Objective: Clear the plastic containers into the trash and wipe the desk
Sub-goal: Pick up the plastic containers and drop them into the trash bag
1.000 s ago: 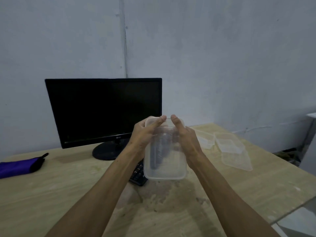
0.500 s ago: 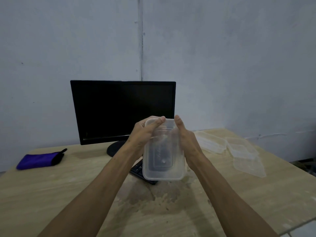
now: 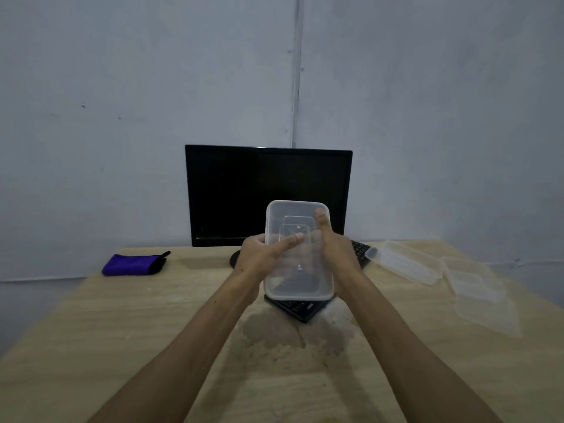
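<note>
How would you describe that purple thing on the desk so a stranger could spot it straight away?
Start at the black monitor at the back of the wooden desk. Look to its left, near the desk's far edge: the purple cloth lies there, folded, with a black end. It is the only coloured item; the plastic containers on the right are clear.

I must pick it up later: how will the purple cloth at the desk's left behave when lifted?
The purple cloth lies folded and soft-looking, so it will probably flop and unfold. It looks thin, so likely light. It should not roll.
</note>
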### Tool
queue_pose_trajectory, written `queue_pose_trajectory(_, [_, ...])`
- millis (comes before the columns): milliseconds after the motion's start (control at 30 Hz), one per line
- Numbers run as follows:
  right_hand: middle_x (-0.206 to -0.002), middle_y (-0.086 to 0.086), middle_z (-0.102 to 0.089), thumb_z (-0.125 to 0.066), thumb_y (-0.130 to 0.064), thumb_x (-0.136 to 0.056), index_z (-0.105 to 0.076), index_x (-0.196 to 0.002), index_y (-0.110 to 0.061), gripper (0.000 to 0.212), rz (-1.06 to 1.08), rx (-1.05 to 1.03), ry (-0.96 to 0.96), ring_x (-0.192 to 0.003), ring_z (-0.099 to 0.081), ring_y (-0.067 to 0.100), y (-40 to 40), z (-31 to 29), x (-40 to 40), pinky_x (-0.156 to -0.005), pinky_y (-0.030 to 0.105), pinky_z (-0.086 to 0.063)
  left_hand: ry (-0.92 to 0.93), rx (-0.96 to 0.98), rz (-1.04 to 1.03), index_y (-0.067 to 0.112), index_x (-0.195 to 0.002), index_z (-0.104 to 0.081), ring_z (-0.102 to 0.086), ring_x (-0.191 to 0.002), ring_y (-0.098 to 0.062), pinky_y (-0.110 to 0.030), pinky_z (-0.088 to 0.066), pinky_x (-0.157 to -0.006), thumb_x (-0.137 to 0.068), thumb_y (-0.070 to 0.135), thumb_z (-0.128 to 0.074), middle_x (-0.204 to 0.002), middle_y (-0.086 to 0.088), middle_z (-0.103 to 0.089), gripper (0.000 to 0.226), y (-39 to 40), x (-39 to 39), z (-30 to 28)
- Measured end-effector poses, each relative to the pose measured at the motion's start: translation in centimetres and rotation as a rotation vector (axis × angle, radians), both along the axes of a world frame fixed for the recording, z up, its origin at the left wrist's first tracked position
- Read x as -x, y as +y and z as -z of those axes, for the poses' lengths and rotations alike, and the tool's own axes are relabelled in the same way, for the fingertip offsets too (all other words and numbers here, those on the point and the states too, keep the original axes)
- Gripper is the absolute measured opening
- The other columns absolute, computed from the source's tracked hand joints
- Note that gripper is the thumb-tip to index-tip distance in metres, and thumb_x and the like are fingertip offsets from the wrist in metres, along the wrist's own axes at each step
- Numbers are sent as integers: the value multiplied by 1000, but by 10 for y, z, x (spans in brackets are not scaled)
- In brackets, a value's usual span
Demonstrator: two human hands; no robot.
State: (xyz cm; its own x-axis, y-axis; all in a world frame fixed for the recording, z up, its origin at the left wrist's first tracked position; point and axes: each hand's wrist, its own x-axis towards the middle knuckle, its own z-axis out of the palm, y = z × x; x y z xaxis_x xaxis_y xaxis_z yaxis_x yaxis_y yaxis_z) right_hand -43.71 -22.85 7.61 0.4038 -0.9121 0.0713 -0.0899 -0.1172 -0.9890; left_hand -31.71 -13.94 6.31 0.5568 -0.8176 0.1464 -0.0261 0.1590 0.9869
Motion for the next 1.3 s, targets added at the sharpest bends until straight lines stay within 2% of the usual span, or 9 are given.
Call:
queue_pose_trajectory(133, [-89,6,-75,-32,-80,-92,-76,-100,-13,80,-114,55,78,-87,-72,22,26,4,-13,-82,36,-59,95,33,-142,5,-103,-75,-79,-79,-27,-45,-65,-74,-75,31,-90,-87,-10,-80,40,20,-14,-13])
queue_pose_trajectory(300, [-77,1,-69,-25,-72,-99,-72,-94,-8,80,-68,138,64,-68,-65,13,46,6,-29,-47,19,-50,102,-19,-107,6,-112,-71,-79,-87,-29,-51,-63,-85,-75,40,-89,-95,-12,-80,53,46,-29,-18])
queue_pose_trajectory(500, [-89,7,-71,-24,-76,-96,-64,-95,-18,71,-27,106,28,-79,-73,21,57,2,-41,-75,40,-65,23,-10,-178,7,-109,-70,-79,-80,-24,-43,-65,-73,-74,36,-90,-96,-11,-79,50,64,-22,-8])
queue_pose_trajectory(700, [-71,8,-69,-21,-70,-100,-60,-84,-23,63,-64,198,21,-60,-67,15,82,0,-51,-47,19,-52,77,52,-307,5,-112,-68,-78,-84,-25,-37,-65,-69,-73,49,-87,-100,-14,-75,62,65,-41,-16])
queue_pose_trajectory(800, [-84,11,-72,-26,-74,-98,-64,-96,-18,68,-155,128,46,-73,-72,19,85,0,-55,-59,26,-59,117,55,-296,5,-118,-65,-77,-87,-26,-33,-64,-66,-73,50,-86,-106,-16,-74,68,69,-45,-14])
queue_pose_trajectory(900, [-107,15,-71,-51,-71,-92,-68,-112,-12,64,-428,-4,36,-88,-72,22,87,2,-53,-71,35,-64,242,61,-274,4,-114,-66,-78,-84,-29,-30,-61,-61,-76,47,-86,-103,-19,-76,60,80,-52,-13])
queue_pose_trajectory(1033, [-109,11,-71,-73,-55,-87,-69,-115,-10,54,-533,-3,21,-88,-70,18,83,8,-47,-76,32,-61,246,-22,-121,6,-118,-67,-78,-91,-30,-35,-63,-71,-68,51,-87,-106,-19,-77,70,95,-65,-17])
queue_pose_trajectory(1167, [-101,10,-74,-75,-55,-85,-72,-115,-8,57,-520,-113,-75,-88,-69,19,80,5,-45,-75,32,-58,199,-42,158,2,-121,-64,-75,-103,-30,-33,-64,-82,-70,34,-86,-109,-18,-77,65,109,-75,-23])
queue_pose_trajectory(1300, [-96,12,-74,-70,-51,-89,-72,-112,-7,50,-503,-142,-155,-86,-71,22,86,3,-48,-78,36,-60,180,7,187,-2,-123,-60,-74,-106,-31,-30,-62,-87,-72,19,-83,-113,-19,-76,60,113,-78,-22])
